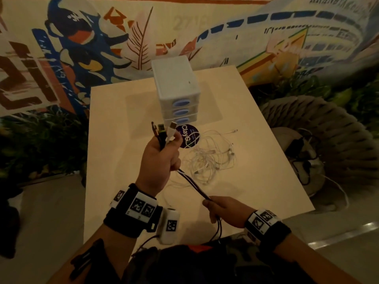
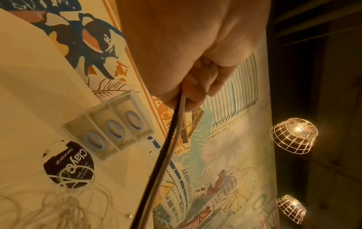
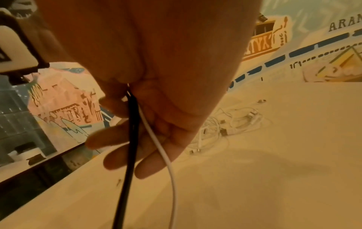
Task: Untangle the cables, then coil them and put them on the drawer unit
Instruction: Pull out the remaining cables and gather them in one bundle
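My left hand (image 1: 162, 154) is raised over the table, gripping a bundle of black and white cables (image 1: 193, 185) just below their plugs (image 1: 164, 130), which stick up from the fist. The bundle runs taut down to my right hand (image 1: 219, 208), which holds it near the table's front edge; the ends hang below. In the right wrist view the black cable (image 3: 130, 139) and a white cable (image 3: 164, 156) pass between thumb and fingers. A tangle of thin white cables (image 1: 211, 156) lies on the table. The white drawer unit (image 1: 176, 87) with blue handles stands at the back.
A round dark sticker (image 1: 188, 136) marked "Clay" lies in front of the drawer unit on the pale table (image 1: 123, 124). A wicker chair (image 1: 320, 144) with dark cables on it stands to the right. A painted mural wall rises behind the table.
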Action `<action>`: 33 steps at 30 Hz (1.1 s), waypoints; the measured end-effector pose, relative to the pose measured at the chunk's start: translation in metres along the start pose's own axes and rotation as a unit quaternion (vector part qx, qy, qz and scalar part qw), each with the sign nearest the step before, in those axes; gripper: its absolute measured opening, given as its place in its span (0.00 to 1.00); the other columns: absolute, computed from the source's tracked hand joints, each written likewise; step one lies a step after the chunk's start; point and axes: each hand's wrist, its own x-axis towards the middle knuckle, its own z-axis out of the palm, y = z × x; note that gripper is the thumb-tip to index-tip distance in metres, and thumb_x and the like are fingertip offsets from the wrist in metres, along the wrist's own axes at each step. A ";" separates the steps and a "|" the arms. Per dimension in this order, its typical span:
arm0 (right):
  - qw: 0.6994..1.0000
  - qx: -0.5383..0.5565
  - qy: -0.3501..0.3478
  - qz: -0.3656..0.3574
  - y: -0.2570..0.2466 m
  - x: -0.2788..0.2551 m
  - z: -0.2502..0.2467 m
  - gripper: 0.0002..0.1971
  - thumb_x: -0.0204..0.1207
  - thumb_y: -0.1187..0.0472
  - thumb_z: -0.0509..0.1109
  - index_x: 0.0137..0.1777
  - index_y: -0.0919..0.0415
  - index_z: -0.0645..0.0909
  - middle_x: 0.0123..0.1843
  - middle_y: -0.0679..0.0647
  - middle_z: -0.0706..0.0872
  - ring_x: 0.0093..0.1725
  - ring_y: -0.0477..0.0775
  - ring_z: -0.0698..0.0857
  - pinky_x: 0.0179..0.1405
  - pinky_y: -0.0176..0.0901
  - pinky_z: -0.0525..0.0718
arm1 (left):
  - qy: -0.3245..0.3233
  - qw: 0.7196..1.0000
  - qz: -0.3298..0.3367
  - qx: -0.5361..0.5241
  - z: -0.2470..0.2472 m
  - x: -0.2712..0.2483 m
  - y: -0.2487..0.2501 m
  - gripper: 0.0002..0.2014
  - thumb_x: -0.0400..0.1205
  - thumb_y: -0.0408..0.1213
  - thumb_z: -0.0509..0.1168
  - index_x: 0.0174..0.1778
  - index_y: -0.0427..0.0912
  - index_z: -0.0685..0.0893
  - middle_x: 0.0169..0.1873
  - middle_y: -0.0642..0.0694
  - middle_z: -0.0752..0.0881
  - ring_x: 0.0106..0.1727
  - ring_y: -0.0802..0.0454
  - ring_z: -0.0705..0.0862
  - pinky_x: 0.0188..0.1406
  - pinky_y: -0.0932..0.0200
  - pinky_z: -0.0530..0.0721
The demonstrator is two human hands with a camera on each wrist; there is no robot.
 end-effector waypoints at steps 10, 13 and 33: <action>0.999 -0.044 0.019 0.006 0.047 0.003 -0.040 0.25 0.74 0.26 0.66 0.61 0.41 0.84 0.58 0.38 0.88 0.56 0.39 0.86 0.60 0.43 0.85 | -0.027 0.996 -0.061 -0.059 0.004 0.000 -0.019 0.18 0.91 0.46 0.51 0.52 0.43 0.86 0.19 0.53 0.60 0.23 0.53 0.50 0.23 0.60 0.54; 0.991 -0.063 0.112 -0.028 0.043 0.017 -0.064 0.14 0.83 0.39 0.66 0.56 0.47 0.85 0.51 0.38 0.86 0.49 0.42 0.86 0.53 0.45 0.85 | 0.006 0.997 -0.068 -0.046 0.002 -0.003 -0.028 0.18 0.87 0.50 0.55 0.46 0.43 0.84 0.20 0.52 0.59 0.23 0.53 0.50 0.22 0.60 0.53; 0.922 -0.375 0.101 -0.013 0.009 0.149 -0.074 0.15 0.79 0.45 0.70 0.64 0.46 0.83 0.65 0.49 0.86 0.65 0.56 0.84 0.58 0.49 0.81 | 0.133 0.983 -0.120 0.027 -0.021 -0.019 -0.071 0.19 0.94 0.43 0.51 0.43 0.40 0.81 0.24 0.50 0.58 0.24 0.54 0.52 0.22 0.62 0.54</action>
